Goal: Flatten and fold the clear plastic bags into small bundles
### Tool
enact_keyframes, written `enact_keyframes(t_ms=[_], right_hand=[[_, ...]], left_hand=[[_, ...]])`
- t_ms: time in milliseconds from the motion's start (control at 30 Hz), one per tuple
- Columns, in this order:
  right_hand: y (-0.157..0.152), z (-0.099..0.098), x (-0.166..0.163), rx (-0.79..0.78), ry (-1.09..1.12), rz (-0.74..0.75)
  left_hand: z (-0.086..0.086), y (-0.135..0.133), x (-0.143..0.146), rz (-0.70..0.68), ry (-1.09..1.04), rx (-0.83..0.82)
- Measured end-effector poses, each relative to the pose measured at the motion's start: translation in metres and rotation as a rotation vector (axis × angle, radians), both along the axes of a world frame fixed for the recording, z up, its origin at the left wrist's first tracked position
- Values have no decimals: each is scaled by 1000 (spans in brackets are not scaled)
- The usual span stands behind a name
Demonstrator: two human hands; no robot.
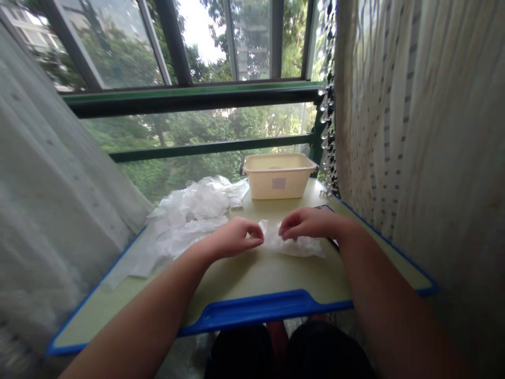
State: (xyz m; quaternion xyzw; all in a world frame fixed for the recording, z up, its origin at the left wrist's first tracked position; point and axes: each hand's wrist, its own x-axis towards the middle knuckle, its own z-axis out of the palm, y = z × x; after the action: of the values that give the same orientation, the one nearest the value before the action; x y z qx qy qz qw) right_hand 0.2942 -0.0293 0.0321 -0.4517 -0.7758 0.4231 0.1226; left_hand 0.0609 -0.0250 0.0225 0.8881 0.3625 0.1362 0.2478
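Note:
A thin, clear plastic bag (303,248) lies crumpled over the middle of the small table. Its left edge meets the fingertips of my left hand (236,238), whose thumb and fingers are curled together in a pinch. My right hand (307,223) reaches in from the other side, fingers bent down and closed on the bag's upper part. Beyond my left hand spreads a large heap of similar clear plastic bags (193,202). Partly covered by my right wrist, a dark-edged flat object, perhaps a phone (324,208), rests on the table.
A cream plastic bin (260,185) with a small label stands at the table's far edge. The pale tabletop (236,279) has a blue rim with a tray groove (260,308) in front. Curtains (394,131) hang on both sides, and a bead strand (324,116) hangs by the window.

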Motion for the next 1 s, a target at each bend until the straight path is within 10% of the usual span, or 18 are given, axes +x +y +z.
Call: enact_keyframes(t_ms=[733, 1000], right_hand=[[2, 0, -23, 43, 29, 0], [-33, 19, -31, 1029, -23, -393]], left_hand=[[0, 2, 1, 52, -214, -283], [0, 15, -5, 236, -365, -467]])
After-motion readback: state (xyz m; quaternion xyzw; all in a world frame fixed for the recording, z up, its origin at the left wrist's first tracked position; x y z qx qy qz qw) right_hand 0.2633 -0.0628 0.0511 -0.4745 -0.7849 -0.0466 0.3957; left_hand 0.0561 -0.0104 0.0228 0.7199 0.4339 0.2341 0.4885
